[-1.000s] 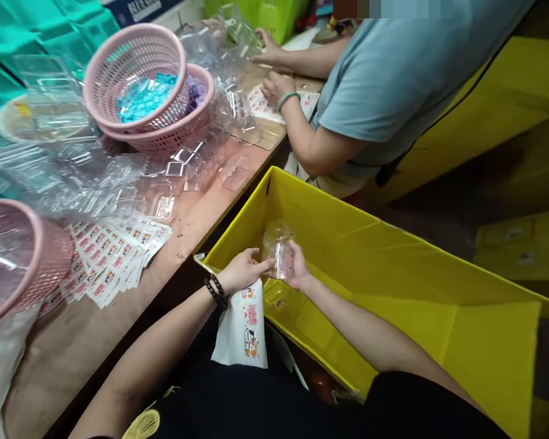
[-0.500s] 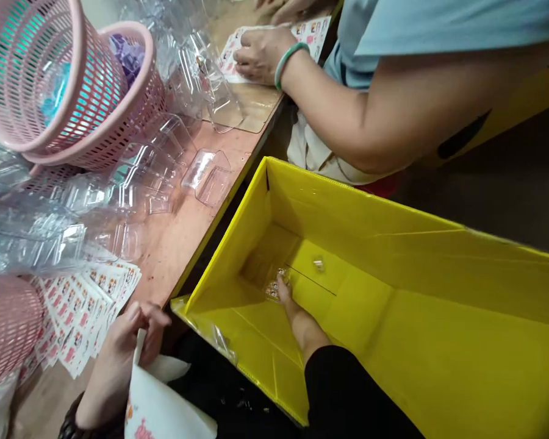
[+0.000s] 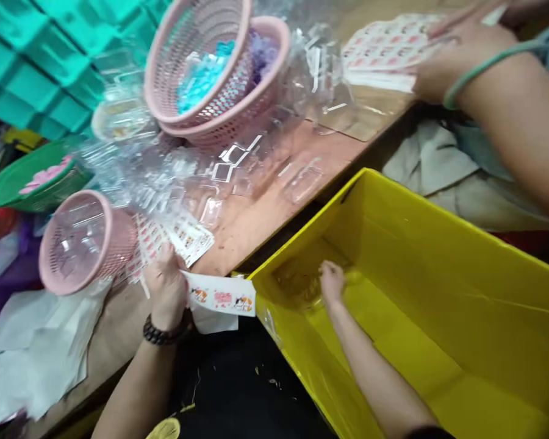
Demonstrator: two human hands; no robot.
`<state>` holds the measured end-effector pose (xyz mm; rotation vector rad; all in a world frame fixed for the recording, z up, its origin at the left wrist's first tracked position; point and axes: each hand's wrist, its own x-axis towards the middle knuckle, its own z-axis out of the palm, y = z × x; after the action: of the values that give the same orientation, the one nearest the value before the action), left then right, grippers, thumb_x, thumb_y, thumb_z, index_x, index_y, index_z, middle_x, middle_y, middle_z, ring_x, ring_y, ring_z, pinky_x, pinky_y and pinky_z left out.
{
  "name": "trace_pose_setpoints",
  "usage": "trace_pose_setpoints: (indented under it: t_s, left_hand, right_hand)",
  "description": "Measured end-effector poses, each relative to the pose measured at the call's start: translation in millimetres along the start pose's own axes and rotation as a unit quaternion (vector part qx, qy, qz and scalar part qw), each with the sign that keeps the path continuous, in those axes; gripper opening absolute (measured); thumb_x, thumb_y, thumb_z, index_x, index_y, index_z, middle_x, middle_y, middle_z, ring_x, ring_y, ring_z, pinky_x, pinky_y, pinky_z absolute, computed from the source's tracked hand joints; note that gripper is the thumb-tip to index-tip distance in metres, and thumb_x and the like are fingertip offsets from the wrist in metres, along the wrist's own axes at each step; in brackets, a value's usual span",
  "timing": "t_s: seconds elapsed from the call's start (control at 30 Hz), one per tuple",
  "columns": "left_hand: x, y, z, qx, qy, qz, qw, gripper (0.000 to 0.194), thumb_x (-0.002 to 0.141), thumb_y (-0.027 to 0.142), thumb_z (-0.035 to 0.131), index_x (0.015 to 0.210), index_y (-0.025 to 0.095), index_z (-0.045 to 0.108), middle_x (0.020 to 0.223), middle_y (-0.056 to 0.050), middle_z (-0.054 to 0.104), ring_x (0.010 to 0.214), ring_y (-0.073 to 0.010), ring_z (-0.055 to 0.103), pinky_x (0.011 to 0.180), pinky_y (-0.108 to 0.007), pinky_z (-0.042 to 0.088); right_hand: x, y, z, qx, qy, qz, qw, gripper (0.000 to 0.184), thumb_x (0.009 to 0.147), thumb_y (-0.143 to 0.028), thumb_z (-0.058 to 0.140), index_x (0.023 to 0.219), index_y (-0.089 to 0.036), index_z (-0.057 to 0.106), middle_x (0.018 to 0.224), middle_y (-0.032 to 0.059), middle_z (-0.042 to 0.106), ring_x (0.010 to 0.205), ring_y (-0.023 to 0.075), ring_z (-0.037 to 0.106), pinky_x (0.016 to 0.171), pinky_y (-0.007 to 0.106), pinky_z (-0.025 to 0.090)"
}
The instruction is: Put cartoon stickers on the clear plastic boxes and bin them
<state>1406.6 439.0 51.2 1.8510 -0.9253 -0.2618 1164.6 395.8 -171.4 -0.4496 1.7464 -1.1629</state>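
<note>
My left hand (image 3: 167, 280), a dark beaded bracelet on its wrist, is closed on a strip of stickers (image 3: 222, 292) above the table's front edge. The white strip bears small cartoon figures and pink print, and hangs toward the box. Down inside the yellow box (image 3: 416, 323), my right hand (image 3: 333, 281) is near the far left corner. Motion blurs its fingers, so whether they hold anything cannot be made out. Beside it on the box's bottom lie clear plastic pieces (image 3: 307, 296), also smeared. More sticker sheets (image 3: 194, 241) are fanned out on the table beyond my left hand.
Clear plastic cases (image 3: 233, 161) are heaped along the table (image 3: 256, 228). Stacked pink baskets (image 3: 274, 73) hold blue and purple pieces. Another pink basket (image 3: 103, 244) and a green basket (image 3: 41, 189) stand left. A co-worker's hand (image 3: 457, 61) rests on sticker sheets (image 3: 384, 49) at the upper right.
The view has swung left, bringing the green basket and teal crates into sight. My left hand has turned, so the strip now points toward the box. My right hand has lifted slightly from the clear pieces.
</note>
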Motion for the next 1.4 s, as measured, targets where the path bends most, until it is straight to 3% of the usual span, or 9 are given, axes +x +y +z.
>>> trace_pose_setpoints:
  t_s: [0.1,0.17,0.23,0.33,0.5,0.63,1.03,1.27,1.4]
  left_hand:
    - [-4,4,-5.7,-0.052,0.01,0.003,0.999,0.057,0.093,0.057,0.048,0.049,0.021,0.042,0.042,0.005,0.038,0.042,-0.0094,0.036,0.047,-0.025,0.03]
    - [-9,6,-14.5,-0.078,0.02,0.011,0.997,0.056,0.094,0.055,0.047,0.05,0.022,0.041,0.044,0.005,0.038,0.044,-0.0098,0.037,0.049,-0.025,0.033]
    - [-11,4,-29.8,-0.101,0.05,0.023,0.993,0.056,0.094,0.056,0.046,0.051,0.022,0.041,0.046,0.005,0.04,0.047,-0.0103,0.039,0.052,-0.024,0.035]
    - [-10,-9,-65.1,-0.113,0.094,0.018,0.989,0.055,0.095,0.057,0.043,0.053,0.022,0.039,0.049,0.004,0.04,0.049,-0.011,0.039,0.054,-0.025,0.037]
    - [-12,-26,-135.6,0.057,0.054,0.077,0.994,0.035,0.074,0.052,0.074,0.087,0.021,0.066,0.092,-0.006,0.066,0.084,-0.0219,0.061,0.08,-0.033,0.049]
    - [-19,-27,-167.9,0.145,-0.138,0.181,0.963,0.047,0.065,0.045,0.086,0.105,0.025,0.073,0.108,-0.008,0.072,0.105,-0.0278,0.062,0.113,-0.048,0.031]
    - [-8,-57,-190.9,0.017,-0.342,0.076,0.936,0.036,0.081,0.044,0.071,0.056,0.018,0.07,0.046,0.003,0.049,0.048,-0.0085,0.035,0.052,-0.022,0.031]
    - [-8,-86,-197.7,-0.256,-0.502,-0.169,0.808,0.044,0.068,0.059,0.079,0.072,0.016,0.069,0.053,0.003,0.05,0.047,-0.0073,0.033,0.044,-0.022,0.023]
    - [-11,-111,-199.6,-0.302,-0.498,-0.211,0.785,0.043,0.065,0.057,0.082,0.065,0.016,0.067,0.053,0.004,0.048,0.047,-0.0065,0.033,0.046,-0.021,0.024]
  right_hand:
    - [-45,-75,-9,0.055,-0.174,-0.186,0.965,0.034,0.084,-0.05,0.067,0.105,-0.023,0.066,0.104,0.0068,0.068,0.102,0.0223,0.065,0.096,0.039,0.052]
    - [-89,-116,-6,0.013,-0.389,-0.329,0.86,0.052,0.069,-0.051,0.082,0.112,-0.025,0.068,0.123,0.0083,0.065,0.119,0.0269,0.059,0.106,0.043,0.045]
    - [-132,-140,8,-0.058,-0.529,-0.343,0.774,0.062,0.059,-0.046,0.09,0.113,-0.025,0.068,0.124,0.0076,0.066,0.117,0.0268,0.06,0.101,0.041,0.049]
    - [-176,-150,37,-0.078,-0.614,-0.268,0.738,0.039,0.067,-0.043,0.085,0.096,-0.021,0.069,0.091,0.0033,0.071,0.081,0.0191,0.066,0.074,0.032,0.055]
    - [-201,-153,67,-0.108,-0.606,-0.349,0.707,0.019,0.076,-0.031,0.078,0.089,-0.021,0.069,0.082,0.0016,0.07,0.072,0.0166,0.062,0.066,0.029,0.05]
    - [-214,-155,76,-0.191,-0.648,-0.349,0.649,0.013,0.083,-0.033,0.07,0.081,-0.021,0.066,0.07,0.0,0.066,0.064,0.0151,0.059,0.059,0.027,0.046]
    - [-244,-153,111,-0.237,-0.681,-0.358,0.593,0.027,0.081,-0.047,0.076,0.079,-0.019,0.074,0.069,0.002,0.07,0.062,0.0151,0.062,0.054,0.026,0.048]
    - [-241,-143,115,-0.088,-0.547,-0.714,0.429,0.037,0.085,-0.015,0.071,0.107,-0.044,0.076,0.122,0.001,0.072,0.11,0.0242,0.066,0.096,0.044,0.052]
    - [-253,-148,129,0.027,-0.58,-0.623,0.525,0.029,0.085,-0.019,0.072,0.102,-0.042,0.079,0.118,0.0044,0.068,0.103,0.0232,0.065,0.086,0.041,0.055]
